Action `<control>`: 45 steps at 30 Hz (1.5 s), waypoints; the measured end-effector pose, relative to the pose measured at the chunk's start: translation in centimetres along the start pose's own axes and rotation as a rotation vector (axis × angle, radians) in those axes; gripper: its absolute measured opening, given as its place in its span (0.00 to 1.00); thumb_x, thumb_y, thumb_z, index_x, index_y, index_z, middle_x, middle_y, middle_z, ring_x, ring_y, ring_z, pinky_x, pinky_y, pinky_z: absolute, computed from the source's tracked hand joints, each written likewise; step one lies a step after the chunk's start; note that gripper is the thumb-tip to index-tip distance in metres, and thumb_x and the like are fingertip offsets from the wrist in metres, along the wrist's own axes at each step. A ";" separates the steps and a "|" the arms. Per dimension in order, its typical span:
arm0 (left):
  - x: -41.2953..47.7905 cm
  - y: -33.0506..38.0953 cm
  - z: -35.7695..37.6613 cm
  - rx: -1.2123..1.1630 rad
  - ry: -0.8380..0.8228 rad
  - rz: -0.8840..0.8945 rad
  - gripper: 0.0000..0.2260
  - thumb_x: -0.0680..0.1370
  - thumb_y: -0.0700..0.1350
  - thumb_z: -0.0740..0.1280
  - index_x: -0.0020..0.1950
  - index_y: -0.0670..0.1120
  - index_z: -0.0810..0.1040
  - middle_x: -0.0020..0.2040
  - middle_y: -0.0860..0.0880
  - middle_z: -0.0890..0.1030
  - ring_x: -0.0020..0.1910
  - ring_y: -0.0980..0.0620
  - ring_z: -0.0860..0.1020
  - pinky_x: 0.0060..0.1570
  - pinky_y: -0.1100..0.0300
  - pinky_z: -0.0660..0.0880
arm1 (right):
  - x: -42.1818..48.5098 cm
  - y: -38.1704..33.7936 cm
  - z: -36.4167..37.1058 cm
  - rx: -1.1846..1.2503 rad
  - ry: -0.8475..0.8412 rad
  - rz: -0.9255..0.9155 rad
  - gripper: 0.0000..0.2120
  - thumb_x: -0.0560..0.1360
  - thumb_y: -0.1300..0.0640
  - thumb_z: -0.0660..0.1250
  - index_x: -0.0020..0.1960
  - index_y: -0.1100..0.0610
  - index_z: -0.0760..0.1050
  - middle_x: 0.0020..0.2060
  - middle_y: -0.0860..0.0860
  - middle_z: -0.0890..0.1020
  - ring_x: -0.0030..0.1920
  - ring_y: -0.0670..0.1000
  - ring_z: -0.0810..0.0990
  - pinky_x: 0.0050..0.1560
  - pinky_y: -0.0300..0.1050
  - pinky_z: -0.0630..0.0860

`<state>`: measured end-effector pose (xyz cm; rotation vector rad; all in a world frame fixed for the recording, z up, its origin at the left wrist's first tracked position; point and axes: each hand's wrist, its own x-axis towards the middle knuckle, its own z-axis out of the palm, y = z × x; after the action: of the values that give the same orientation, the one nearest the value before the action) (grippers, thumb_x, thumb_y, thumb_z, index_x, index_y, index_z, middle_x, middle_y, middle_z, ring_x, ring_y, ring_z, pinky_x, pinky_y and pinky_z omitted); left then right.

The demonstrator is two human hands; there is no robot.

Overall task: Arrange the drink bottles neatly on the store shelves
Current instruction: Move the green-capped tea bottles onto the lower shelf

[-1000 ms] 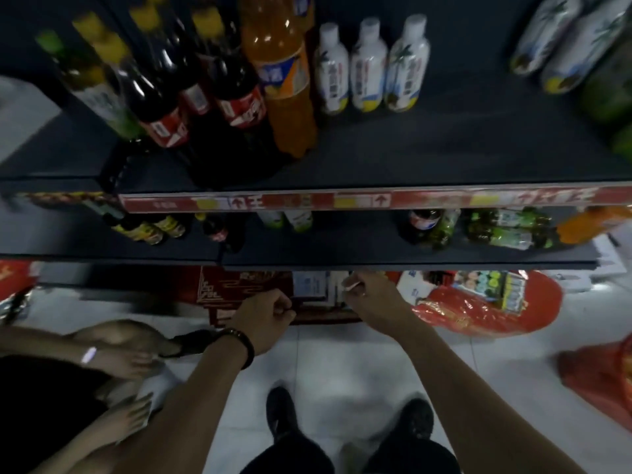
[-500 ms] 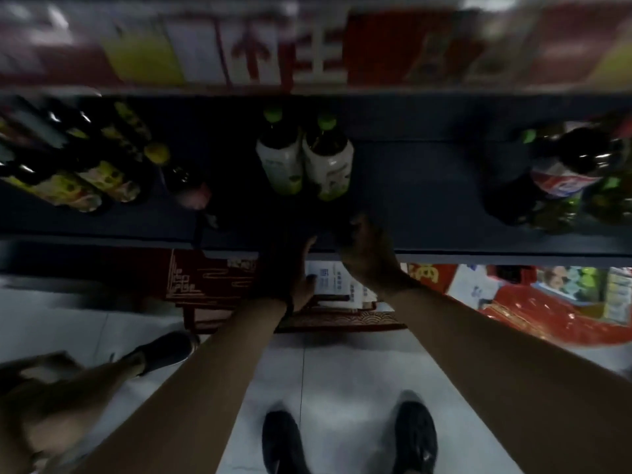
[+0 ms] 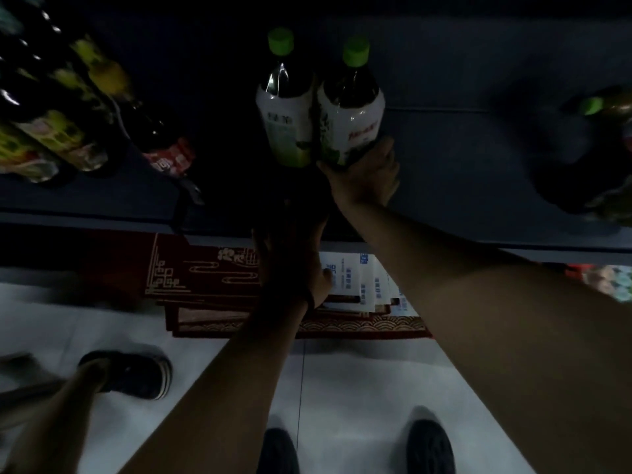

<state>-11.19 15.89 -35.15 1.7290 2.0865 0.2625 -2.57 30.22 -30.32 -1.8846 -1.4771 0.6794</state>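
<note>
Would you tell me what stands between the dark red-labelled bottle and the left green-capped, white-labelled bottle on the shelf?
Nothing shows there: the head view has only bare, dim shelf between the dark red-labelled bottle and the left green-capped bottle.

Left hand (image 3: 290, 258) — fingers lost in shadow.

Two green-capped, white-labelled plastic bottles stand touching side by side on the dark shelf (image 3: 461, 148). The right hand (image 3: 366, 176) grips the base of the right bottle (image 3: 352, 111). The left hand (image 3: 290, 258), deep in shadow, lies across the shelf's front edge below the left bottle (image 3: 285, 111), its fingers too dark to read.
</note>
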 end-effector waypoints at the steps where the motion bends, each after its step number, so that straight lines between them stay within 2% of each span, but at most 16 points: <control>1: 0.1 -0.4 0.4 -0.073 -0.007 0.015 0.49 0.71 0.58 0.69 0.81 0.69 0.37 0.85 0.46 0.54 0.83 0.37 0.55 0.76 0.29 0.61 | 0.1 -0.1 0.1 0.021 0.007 -0.009 0.45 0.61 0.35 0.80 0.68 0.55 0.66 0.66 0.54 0.77 0.68 0.59 0.74 0.67 0.59 0.71; 5: 0.2 -0.9 1.0 -0.137 0.016 0.044 0.53 0.73 0.50 0.74 0.76 0.77 0.34 0.85 0.48 0.55 0.82 0.38 0.59 0.74 0.32 0.66 | -0.4 1.0 -0.3 0.136 0.042 -0.070 0.35 0.63 0.35 0.77 0.60 0.54 0.69 0.55 0.51 0.81 0.57 0.57 0.80 0.55 0.60 0.80; 8: 0.2 -1.1 0.1 -0.195 0.014 0.032 0.44 0.74 0.53 0.64 0.78 0.76 0.39 0.83 0.51 0.58 0.76 0.36 0.69 0.70 0.31 0.71 | -2.5 2.3 -2.3 0.085 -0.010 -0.131 0.41 0.63 0.31 0.77 0.66 0.53 0.69 0.57 0.50 0.81 0.56 0.54 0.81 0.51 0.53 0.82; 10: 0.2 -0.7 -1.4 -0.226 0.015 -0.020 0.30 0.77 0.58 0.57 0.79 0.72 0.52 0.80 0.49 0.65 0.75 0.42 0.71 0.71 0.35 0.70 | -4.6 3.1 -4.5 0.051 -0.059 -0.192 0.45 0.63 0.30 0.78 0.69 0.55 0.69 0.55 0.46 0.79 0.54 0.49 0.80 0.46 0.41 0.78; 11: 0.0 -0.1 -2.6 -0.303 0.018 -0.071 0.25 0.80 0.60 0.57 0.78 0.68 0.60 0.78 0.49 0.70 0.74 0.45 0.72 0.72 0.38 0.71 | -5.6 3.4 -5.9 0.054 -0.103 -0.205 0.45 0.63 0.32 0.79 0.69 0.55 0.69 0.53 0.44 0.78 0.52 0.47 0.79 0.44 0.37 0.75; 13: -0.8 1.5 -5.2 -0.613 -0.021 -0.159 0.23 0.80 0.67 0.63 0.73 0.62 0.73 0.72 0.52 0.77 0.70 0.51 0.77 0.69 0.40 0.74 | -7.6 4.1 -8.8 0.089 -0.254 -0.197 0.43 0.62 0.33 0.81 0.69 0.51 0.70 0.55 0.41 0.80 0.53 0.43 0.80 0.44 0.36 0.78; 15: -2.6 4.0 -8.2 -0.908 -0.036 -0.188 0.20 0.74 0.70 0.69 0.64 0.68 0.78 0.66 0.56 0.81 0.67 0.52 0.79 0.65 0.43 0.78 | -9.2 4.8 -12.0 0.163 -0.430 -0.154 0.40 0.62 0.33 0.81 0.68 0.47 0.73 0.55 0.41 0.83 0.54 0.41 0.82 0.47 0.37 0.82; 17: -5.1 6.7 -11.1 -1.116 -0.106 -0.192 0.21 0.71 0.64 0.76 0.63 0.66 0.78 0.64 0.53 0.82 0.65 0.50 0.81 0.57 0.50 0.83 | -10.5 5.0 -16.0 0.273 -0.568 -0.028 0.39 0.61 0.34 0.82 0.66 0.48 0.76 0.54 0.43 0.85 0.56 0.42 0.83 0.52 0.41 0.84; 19: -7.8 8.7 -13.5 -1.243 -0.190 -0.200 0.29 0.68 0.57 0.81 0.66 0.54 0.79 0.64 0.49 0.85 0.64 0.48 0.83 0.52 0.53 0.84 | -11.9 4.7 -20.7 0.367 -0.685 0.097 0.35 0.61 0.43 0.84 0.65 0.49 0.78 0.54 0.45 0.87 0.58 0.46 0.85 0.56 0.48 0.84; 23: -13.4 13.8 -18.8 -1.248 -0.248 -0.122 0.19 0.75 0.44 0.73 0.66 0.43 0.81 0.62 0.45 0.86 0.64 0.44 0.83 0.58 0.53 0.82 | -15.1 1.7 -31.3 0.402 -0.835 0.128 0.24 0.68 0.57 0.83 0.62 0.53 0.80 0.54 0.47 0.88 0.54 0.50 0.88 0.52 0.54 0.86; 26: -17.4 18.4 -22.4 -1.295 -0.296 -0.116 0.20 0.75 0.41 0.75 0.67 0.42 0.80 0.62 0.42 0.85 0.63 0.42 0.83 0.57 0.50 0.82 | -17.8 -1.3 -38.4 0.441 -0.820 0.130 0.25 0.70 0.64 0.81 0.64 0.57 0.79 0.57 0.51 0.87 0.58 0.53 0.87 0.55 0.54 0.85; 29: -20.4 23.0 -26.8 -1.307 -0.280 -0.069 0.24 0.72 0.40 0.77 0.68 0.40 0.79 0.61 0.41 0.86 0.61 0.40 0.84 0.54 0.48 0.84 | -19.8 -4.1 -44.8 0.470 -0.752 0.139 0.29 0.68 0.64 0.81 0.67 0.59 0.78 0.59 0.54 0.86 0.60 0.57 0.86 0.58 0.60 0.83; 35: -22.5 31.6 -35.7 -1.231 -0.272 0.084 0.27 0.67 0.44 0.82 0.64 0.44 0.80 0.57 0.44 0.87 0.56 0.42 0.86 0.54 0.39 0.84 | -22.2 -10.3 -55.2 0.485 -0.530 0.048 0.23 0.74 0.68 0.75 0.67 0.58 0.78 0.58 0.54 0.86 0.58 0.57 0.86 0.57 0.57 0.84; 40: -20.8 40.2 -41.0 -1.156 -0.259 0.271 0.27 0.67 0.44 0.84 0.64 0.45 0.81 0.55 0.44 0.88 0.55 0.42 0.86 0.51 0.42 0.85 | -21.0 -13.6 -61.5 0.506 -0.268 -0.016 0.22 0.77 0.56 0.75 0.69 0.50 0.76 0.59 0.51 0.86 0.57 0.55 0.86 0.58 0.59 0.83; 43: -19.5 45.6 -42.5 -1.088 -0.203 0.376 0.25 0.66 0.39 0.84 0.60 0.47 0.80 0.52 0.48 0.88 0.52 0.47 0.87 0.46 0.52 0.85 | -19.1 -13.4 -64.7 0.398 -0.086 -0.021 0.18 0.77 0.49 0.75 0.65 0.42 0.76 0.55 0.40 0.86 0.52 0.44 0.86 0.52 0.48 0.84; 45: -18.1 49.0 -42.5 -1.032 -0.168 0.430 0.27 0.65 0.41 0.86 0.59 0.51 0.79 0.53 0.49 0.88 0.53 0.48 0.87 0.48 0.48 0.85 | -17.2 -12.7 -66.6 0.312 0.033 -0.025 0.14 0.76 0.43 0.75 0.60 0.40 0.77 0.50 0.38 0.85 0.49 0.39 0.84 0.49 0.43 0.83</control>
<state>16.86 13.56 25.99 1.3981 1.0645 1.0532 33.95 4.34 23.36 -1.6285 -1.2882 0.8122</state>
